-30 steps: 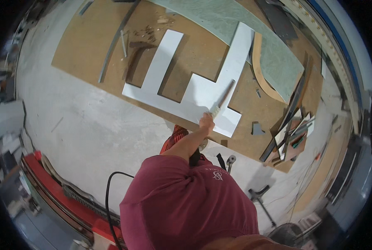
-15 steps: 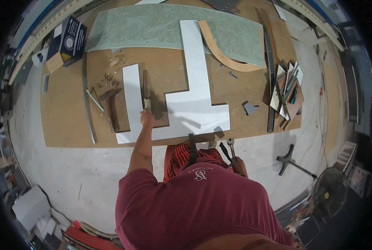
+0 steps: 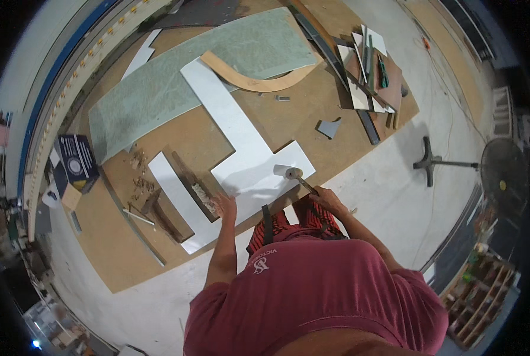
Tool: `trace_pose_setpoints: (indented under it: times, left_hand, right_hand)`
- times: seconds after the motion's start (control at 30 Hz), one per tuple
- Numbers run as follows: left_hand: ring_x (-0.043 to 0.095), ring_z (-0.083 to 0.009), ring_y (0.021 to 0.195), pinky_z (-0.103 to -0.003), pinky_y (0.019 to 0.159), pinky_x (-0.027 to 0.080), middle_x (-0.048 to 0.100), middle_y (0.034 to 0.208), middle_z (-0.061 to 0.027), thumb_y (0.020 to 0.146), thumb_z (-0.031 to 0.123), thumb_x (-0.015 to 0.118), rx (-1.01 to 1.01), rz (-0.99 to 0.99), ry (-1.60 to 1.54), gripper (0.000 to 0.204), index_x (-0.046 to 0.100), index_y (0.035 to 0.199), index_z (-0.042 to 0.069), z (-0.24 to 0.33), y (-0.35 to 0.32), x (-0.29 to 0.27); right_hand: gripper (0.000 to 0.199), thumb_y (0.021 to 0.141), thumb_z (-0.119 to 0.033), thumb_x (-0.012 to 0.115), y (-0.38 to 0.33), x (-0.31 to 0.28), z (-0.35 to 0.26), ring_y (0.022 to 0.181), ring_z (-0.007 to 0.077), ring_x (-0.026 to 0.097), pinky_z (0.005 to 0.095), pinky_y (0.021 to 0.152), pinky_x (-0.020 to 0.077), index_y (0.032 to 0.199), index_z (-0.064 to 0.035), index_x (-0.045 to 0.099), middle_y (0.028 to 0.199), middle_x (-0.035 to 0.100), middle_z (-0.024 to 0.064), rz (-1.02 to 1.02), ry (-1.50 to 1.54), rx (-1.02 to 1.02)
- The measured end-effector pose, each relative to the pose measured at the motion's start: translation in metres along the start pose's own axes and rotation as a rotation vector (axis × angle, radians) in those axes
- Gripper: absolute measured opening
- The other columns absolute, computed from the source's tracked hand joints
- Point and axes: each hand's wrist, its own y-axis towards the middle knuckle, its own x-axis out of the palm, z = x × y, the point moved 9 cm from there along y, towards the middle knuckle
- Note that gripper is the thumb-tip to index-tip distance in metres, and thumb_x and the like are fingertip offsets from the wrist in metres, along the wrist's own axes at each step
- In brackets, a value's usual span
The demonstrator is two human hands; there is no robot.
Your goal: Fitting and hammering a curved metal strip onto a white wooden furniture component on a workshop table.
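Note:
A large white cut-out board (image 3: 250,172) with stepped edges lies on the brown worktable in front of me. My right hand (image 3: 330,202) is closed round the handle of a hammer (image 3: 303,183), whose pale head is over the board's near right part. My left hand (image 3: 224,206) lies at the board's near edge with its fingers apart. Beside its fingertips rests a long dark-bladed tool with a pale wrapped handle (image 3: 203,198), in the board's notch. Whether the fingertips touch that handle I cannot tell.
A green sheet (image 3: 158,98) and a curved wooden strip (image 3: 259,83) lie beyond the board. Offcuts (image 3: 375,77) are piled at the right, with a small grey scrap (image 3: 328,129) nearer. A dark box (image 3: 76,163) stands at the left; a fan (image 3: 503,178) stands right.
My view has turned, so the table appears tilted. My left hand has let go of the wrapped-handle tool. My right hand has brought the hammer up from my side to over the board.

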Motion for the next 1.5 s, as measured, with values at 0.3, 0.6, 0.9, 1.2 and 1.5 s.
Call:
trace_pose_setpoints:
  times: [0.3, 0.6, 0.9, 1.2, 1.5]
  left_hand:
    - [0.05, -0.0353, 0.103, -0.044, 0.088, 0.042, 0.045, 0.117, -0.0226, 0.081, 0.027, 0.061, 0.198, -0.17, -0.199, 0.059, 0.036, 0.127, -0.001, 0.11, -0.037, 0.008]
    - [0.055, -0.0388, 0.09, -0.043, 0.078, 0.045, 0.06, 0.094, -0.0217, 0.082, 0.022, 0.053, 0.677, -0.513, -0.415, 0.026, 0.059, 0.094, -0.001, 0.47, -0.089, 0.117]
    - [0.051, -0.0357, 0.103, -0.046, 0.084, 0.047, 0.044, 0.111, -0.0195, 0.073, 0.035, 0.068, 0.111, -0.43, -0.173, 0.062, 0.036, 0.111, -0.002, 0.615, -0.15, 0.231]
    - [0.051, -0.0347, 0.096, -0.046, 0.08, 0.048, 0.041, 0.105, -0.0174, 0.064, 0.028, 0.073, -0.16, -0.285, -0.231, 0.059, 0.035, 0.102, 0.004, 0.62, -0.172, 0.199]
    - [0.051, -0.0372, 0.1, -0.048, 0.086, 0.044, 0.044, 0.108, -0.0181, 0.069, 0.027, 0.067, -0.27, -0.294, -0.273, 0.056, 0.04, 0.109, 0.0, 0.6, -0.161, 0.196]
  right_hand:
    - [0.035, 0.084, -0.033, 0.054, -0.012, -0.03, 0.054, 0.089, 0.0374, 0.059, 0.0474, 0.075, 0.0455, 0.105, -0.0055, 0.055, 0.091, 0.062, 0.021, -0.148, -0.029, -0.003]
    - [0.027, 0.084, -0.03, 0.056, -0.094, -0.129, 0.183, 0.07, 0.0403, 0.058, 0.0464, 0.061, 0.045, 0.093, -0.0042, 0.055, 0.072, 0.06, 0.0202, 0.019, 0.02, 0.282]
    - [0.024, 0.087, -0.029, 0.055, -0.185, -0.161, 0.275, 0.045, 0.0144, 0.051, 0.0304, 0.04, 0.0417, 0.09, -0.0054, 0.054, 0.058, 0.052, 0.0058, 0.24, 0.441, 0.716]
    - [0.026, 0.087, -0.03, 0.053, -0.192, -0.153, 0.294, 0.045, 0.0101, 0.045, 0.0259, 0.04, 0.0385, 0.092, -0.005, 0.053, 0.058, 0.046, 0.0, 0.259, 0.687, 0.809]
    - [0.021, 0.088, -0.025, 0.054, -0.165, -0.157, 0.283, 0.046, 0.0096, 0.044, 0.0258, 0.041, 0.0381, 0.092, -0.0044, 0.053, 0.059, 0.046, -0.0001, 0.153, 0.588, 0.724]
